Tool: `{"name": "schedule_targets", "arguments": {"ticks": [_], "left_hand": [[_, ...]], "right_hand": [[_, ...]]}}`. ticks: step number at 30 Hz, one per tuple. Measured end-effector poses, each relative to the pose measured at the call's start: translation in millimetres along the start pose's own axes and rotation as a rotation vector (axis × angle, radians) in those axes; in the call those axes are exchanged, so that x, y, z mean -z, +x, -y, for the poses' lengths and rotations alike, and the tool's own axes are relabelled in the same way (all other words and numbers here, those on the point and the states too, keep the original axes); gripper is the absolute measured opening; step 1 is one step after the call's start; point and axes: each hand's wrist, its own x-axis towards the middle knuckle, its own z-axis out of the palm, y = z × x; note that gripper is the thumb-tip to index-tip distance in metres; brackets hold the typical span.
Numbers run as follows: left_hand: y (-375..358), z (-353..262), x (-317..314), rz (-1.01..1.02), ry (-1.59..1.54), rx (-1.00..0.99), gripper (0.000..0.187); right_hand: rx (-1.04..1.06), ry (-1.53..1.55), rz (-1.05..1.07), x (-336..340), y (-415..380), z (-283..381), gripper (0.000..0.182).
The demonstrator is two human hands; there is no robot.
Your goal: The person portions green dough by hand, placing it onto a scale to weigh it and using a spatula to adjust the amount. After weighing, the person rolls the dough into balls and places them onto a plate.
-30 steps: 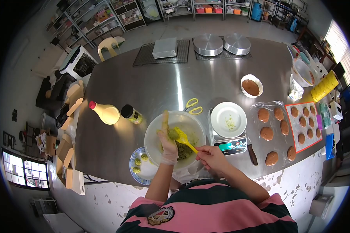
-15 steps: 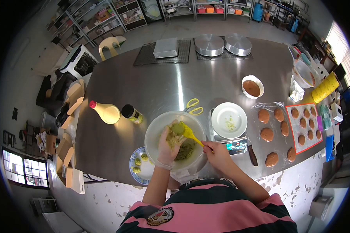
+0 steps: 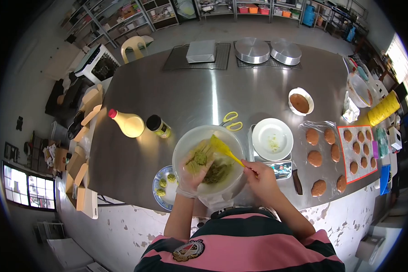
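Observation:
My left hand [image 3: 195, 170], in a clear glove, is palm up over the large translucent bowl [image 3: 179, 145], with a green lump [image 3: 200, 157] lying on it. Its fingers are spread. My right hand [image 3: 259, 176] grips the handle of a yellow spatula [image 3: 221, 146], whose blade is beside the left fingertips. More green mixture [image 3: 220, 173] lies in the bowl. Left of the bowl, a blue-rimmed plate [image 3: 157, 187] bears several green balls [image 3: 162, 182]. On the right, a white plate [image 3: 283, 136] with green crumbs sits on a scale [image 3: 283, 170].
Yellow scissors [image 3: 231, 121] lie behind the bowl, a knife [image 3: 297, 182] right of the scale. A squeeze bottle [image 3: 128, 124] and a dark-lidded jar [image 3: 158, 126] stand left. Brown discs [image 3: 314, 158] and a red-edged mat [image 3: 360, 180] are at right; metal pans [image 3: 252, 50] at the back.
The green lump now shows flatter on my open left palm. The spatula blade has moved off the lump toward the fingertips. The whole view has shifted slightly.

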Motion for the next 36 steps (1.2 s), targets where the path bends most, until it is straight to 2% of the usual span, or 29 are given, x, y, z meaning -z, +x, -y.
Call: {"name": "schedule_targets", "arguments": {"ticks": [4, 6, 8, 10, 11, 12, 15, 16, 18, 19, 22, 32, 34, 35, 36], "left_hand": [[-17.3, -31.8, 8.6, -0.056, 0.0, -0.029, 0.051], [-36.7, -55.1, 12.3, 0.095, 0.196, -0.133, 0.048], [-59.1, -75.1, 17.3, 0.04, 0.236, -0.198, 0.048], [-79.5, -90.4, 20.7, -0.254, 0.636, -0.273, 0.054], [-87.3, -93.6, 23.7, -0.396, 0.697, -0.258, 0.053], [-95.1, -94.6, 38.6, -0.408, 0.693, -0.266, 0.053], [-114.7, -86.1, 93.0, -0.518, 1.339, -0.067, 0.064], [-119.0, -77.4, 96.6, -0.53, 1.333, -0.071, 0.064], [-123.2, -55.5, 102.2, -0.599, 1.744, -0.195, 0.065], [-124.5, -48.4, 108.9, -0.537, 1.829, -0.304, 0.068], [-126.1, -37.1, 117.6, -0.453, 1.882, -0.371, 0.075], [-119.2, -34.0, 140.4, -0.434, 1.984, -0.474, 0.083], [-119.8, -33.3, 138.1, -0.459, 2.054, -0.603, 0.084], [-120.7, -33.4, 137.1, -0.452, 2.054, -0.601, 0.084], [-122.6, -34.6, 134.6, -0.478, 1.919, -0.588, 0.085]], "right_hand": [[0.0, -0.009, -0.009, -4.8, -3.3, -15.0, 0.024], [0.007, 0.014, 0.014, -8.5, -6.4, -21.8, 0.024], [-0.098, -0.015, 0.053, -5.4, -7.5, -17.1, 0.024], [-0.092, 0.015, 0.071, -10.2, -9.6, -23.8, 0.024], [-0.096, 0.007, 0.068, -11.9, -10.3, -26.6, 0.025], [-0.1, -0.001, 0.064, -14.0, -10.0, -27.8, 0.025], [-0.133, -0.031, 0.125, -16.7, -6.5, -18.9, 0.024], [-0.129, -0.031, 0.137, -18.8, -5.8, -19.2, 0.024], [-0.109, -0.031, 0.157, -21.9, -5.4, -21.0, 0.024], [-0.108, -0.033, 0.164, -24.1, -5.3, -22.8, 0.024], [-0.082, -0.012, 0.17, -27.5, -6.2, -26.0, 0.024], [-0.084, -0.063, 0.203, -25.4, -9.4, -22.5, 0.024], [-0.079, -0.063, 0.193, -25.1, -10.9, -23.5, 0.024], [-0.065, -0.067, 0.187, -25.1, -11.1, -23.9, 0.024], [-0.05, -0.071, 0.182, -24.8, -11.1, -24.1, 0.025]]}}
